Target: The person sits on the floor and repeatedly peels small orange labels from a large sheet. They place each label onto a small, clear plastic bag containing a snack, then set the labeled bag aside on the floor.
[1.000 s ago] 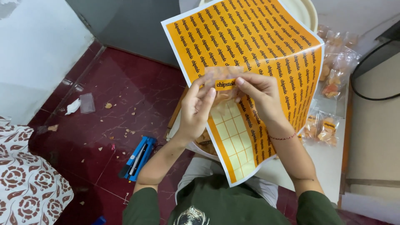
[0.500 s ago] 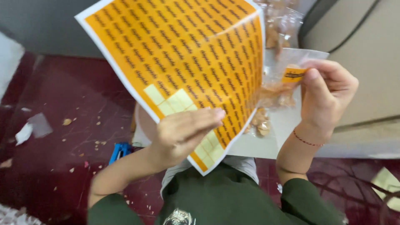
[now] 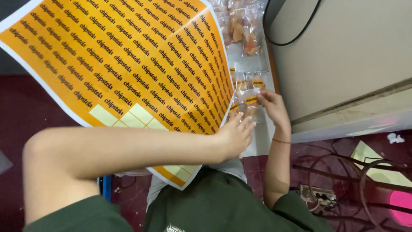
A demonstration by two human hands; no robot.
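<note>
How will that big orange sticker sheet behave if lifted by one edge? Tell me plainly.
The large orange sticker sheet is thin and broad, and its lower edge bends over the lap, so it would probably flop and curl. It likely weighs little. The left hand rests at its edge; a single grip might crease it.

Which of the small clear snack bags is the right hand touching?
The bag under the right hand, nearest the person and beside the sticker sheet. The other bags lie farther up the white surface, untouched.
</note>
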